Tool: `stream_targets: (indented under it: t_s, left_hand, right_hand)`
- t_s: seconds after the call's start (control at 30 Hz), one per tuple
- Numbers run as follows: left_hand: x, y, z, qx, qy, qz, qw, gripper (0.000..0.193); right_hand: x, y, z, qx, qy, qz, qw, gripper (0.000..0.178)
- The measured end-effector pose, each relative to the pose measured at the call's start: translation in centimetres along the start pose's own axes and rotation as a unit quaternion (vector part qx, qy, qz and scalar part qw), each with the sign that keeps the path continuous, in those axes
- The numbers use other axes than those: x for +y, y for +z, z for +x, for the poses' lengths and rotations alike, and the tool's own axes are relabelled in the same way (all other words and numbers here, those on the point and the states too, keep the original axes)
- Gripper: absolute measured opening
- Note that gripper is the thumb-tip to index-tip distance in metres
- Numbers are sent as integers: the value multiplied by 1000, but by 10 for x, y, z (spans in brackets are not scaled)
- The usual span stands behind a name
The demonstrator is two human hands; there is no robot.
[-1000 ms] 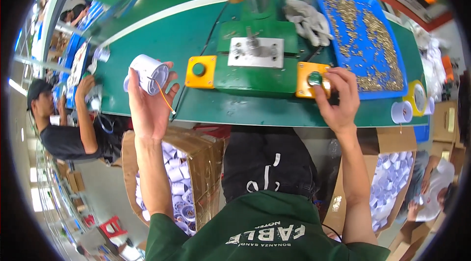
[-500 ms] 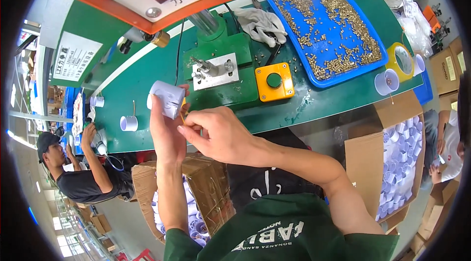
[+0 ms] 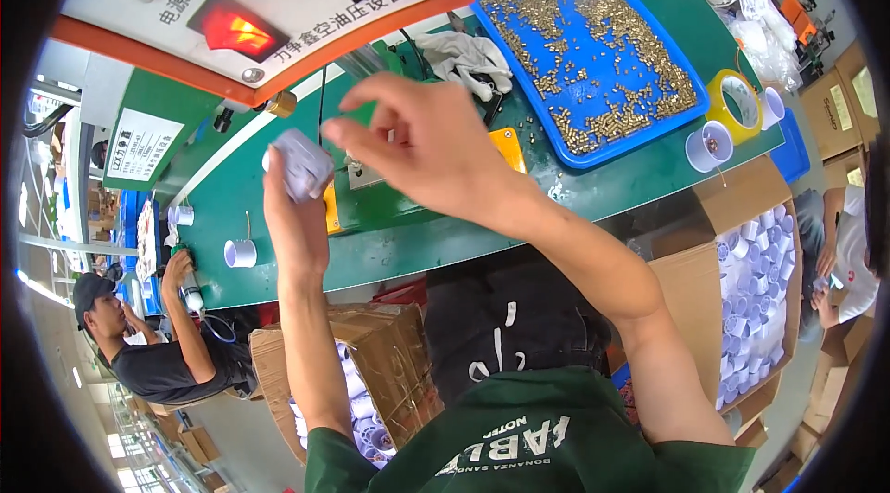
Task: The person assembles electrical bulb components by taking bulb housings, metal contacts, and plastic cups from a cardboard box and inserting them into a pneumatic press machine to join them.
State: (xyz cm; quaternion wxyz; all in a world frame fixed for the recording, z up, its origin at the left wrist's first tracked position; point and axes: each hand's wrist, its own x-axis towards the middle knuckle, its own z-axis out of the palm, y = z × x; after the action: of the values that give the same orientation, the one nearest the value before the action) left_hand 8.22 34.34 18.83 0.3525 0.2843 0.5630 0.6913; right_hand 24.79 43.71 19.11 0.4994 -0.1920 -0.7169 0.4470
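My left hand (image 3: 298, 224) is closed round a white plastic cup-shaped part (image 3: 302, 165), held up over the near edge of the green table. To its right my right hand (image 3: 440, 145) is raised, thumb and fingers apart, with nothing seen in it. It covers most of the green press; only a strip of its pale metal plate (image 3: 364, 176) shows by the wrist. Partly hidden behind the same hand is the yellow button box (image 3: 509, 150).
A blue tray (image 3: 586, 157) of small brass pieces lies at the right, near yellow tape (image 3: 733, 106) and a white cup (image 3: 708, 147). Cardboard boxes of white parts (image 3: 756, 307) flank me. The orange-edged control panel (image 3: 306, 38) hangs overhead. A co-worker (image 3: 176, 354) sits left.
My right hand has left the cup part and moved up toward the press, its fingers opening. My left hand still holds the part, now tipped differently. The control panel shows more fully.
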Motion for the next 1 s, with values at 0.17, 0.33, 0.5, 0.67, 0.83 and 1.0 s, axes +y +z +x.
stream_targets:
  t_s: [0.17,0.33,0.5,0.67,0.83,1.0]
  left_hand:
    - [13,5,28,-48,-23,-68,996,39]
    - [7,27,31,-80,-11,-10,997,38]
    - [2,25,33,-71,-14,13,997,40]
    - [9,29,29,-54,3,56,997,43]
    - [7,34,28,-47,15,74,996,48]
    - [7,31,29,-43,42,63,996,48]
  right_hand:
    - [12,-34,-42,140,-7,27,990,10]
    - [41,-51,-98,257,11,-63,964,7]
    - [56,-49,-119,271,13,-68,960,6]
    - [62,-51,-116,267,22,-69,961,6]
    - [67,-51,-118,267,21,-76,960,7]
    - [66,-48,-118,261,7,-83,962,7]
